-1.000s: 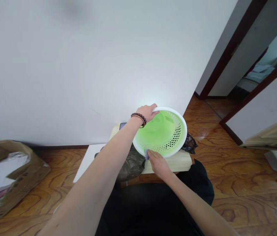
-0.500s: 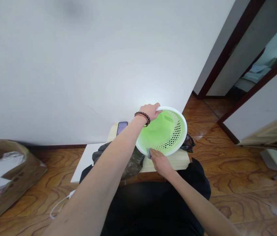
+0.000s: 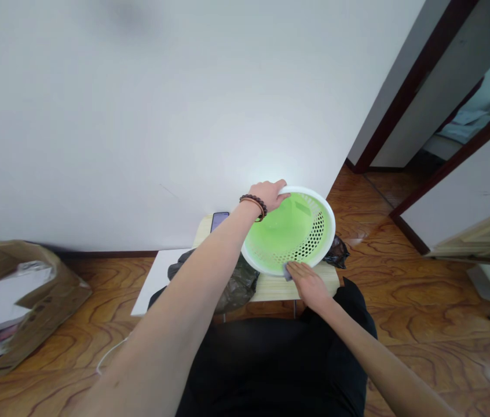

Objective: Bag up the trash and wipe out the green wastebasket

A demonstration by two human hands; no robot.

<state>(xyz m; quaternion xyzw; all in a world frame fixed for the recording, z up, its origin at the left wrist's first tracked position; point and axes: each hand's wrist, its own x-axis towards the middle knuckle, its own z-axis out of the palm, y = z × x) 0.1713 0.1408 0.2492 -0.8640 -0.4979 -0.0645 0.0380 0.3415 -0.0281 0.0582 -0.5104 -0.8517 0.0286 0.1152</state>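
Item: basket (image 3: 287,229), white rim, green inside, holed along the side. Position: in front of you, over the stool (image 3: 271,288), tipped a little; whether its base touches the wood cannot be told.

Item: left hand (image 3: 270,195). Your fingers are bent closely over the far-left rim, with one digit showing on the inner side; the hold looks firm. Worn at the wrist: dark beads (image 3: 254,201).

Item: right hand (image 3: 309,285). Your fingers are drawn together, pinching a small grey cloth (image 3: 288,272) against the near rim; your thumb is hidden.

Condition of work: judged to be in mid-course, a wipe along the rim. Basket in your grip and cloth on its edge: both in place. Near stretch of rim: under the cloth, so in hand. How much of the rim you have covered cannot be read from its surface, which looks evenly white; no finished part can be certified. Inner wall and holes: no cloth on them, state unknown.

Also on the stool: phone (image 3: 219,220), behind your left forearm; grey bag (image 3: 239,288), left of the basket; black bag (image 3: 337,253), just beyond its right side.
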